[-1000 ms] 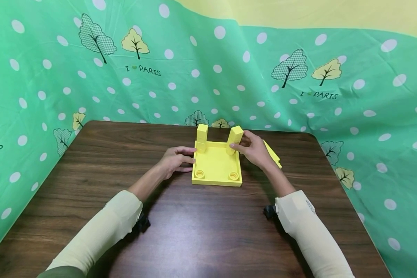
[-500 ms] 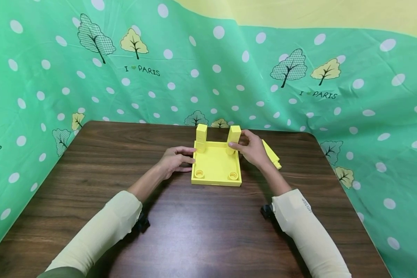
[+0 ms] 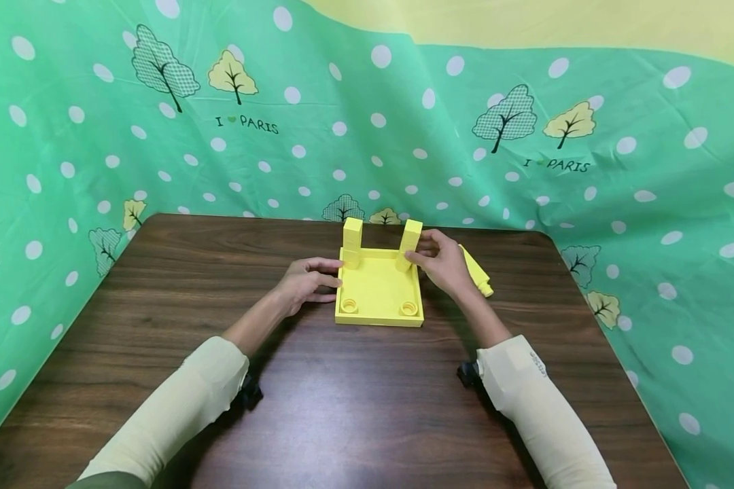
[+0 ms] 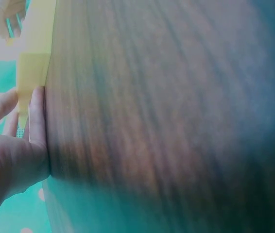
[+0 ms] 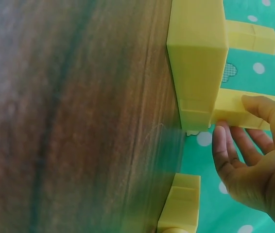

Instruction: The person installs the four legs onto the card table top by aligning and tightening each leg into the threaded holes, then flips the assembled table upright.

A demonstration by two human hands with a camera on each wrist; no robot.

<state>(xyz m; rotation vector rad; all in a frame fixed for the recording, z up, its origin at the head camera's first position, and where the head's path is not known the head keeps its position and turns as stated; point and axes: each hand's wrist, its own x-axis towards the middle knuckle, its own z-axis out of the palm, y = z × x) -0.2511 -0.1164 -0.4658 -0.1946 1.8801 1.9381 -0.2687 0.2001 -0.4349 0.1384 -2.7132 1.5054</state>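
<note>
A square yellow tray-like base [image 3: 376,288] with raised edges lies on the table, with round threaded-looking sockets at its two near corners. From its far left corner rises a square yellow leg [image 3: 352,238]. Against the base's left side, the fairly straight fingers of my left hand [image 3: 306,285] rest; in the left wrist view its thumb is near the far left leg. At the far right corner my right hand [image 3: 443,265] pinches a second yellow leg [image 5: 234,108] between thumb and fingers. That leg leans slightly right; how it meets its socket is hidden.
Right of the base, partly behind my right hand, more yellow leg-like pieces [image 3: 477,273] lie on the brown wood-grain table [image 3: 342,394]. A green dotted cloth [image 3: 269,170] hangs behind the table and along its sides.
The leg in my right hand has tipped from leaning right to nearly upright, then slightly right again. My left hand stays at the base's side. The whole view has shifted slightly.
</note>
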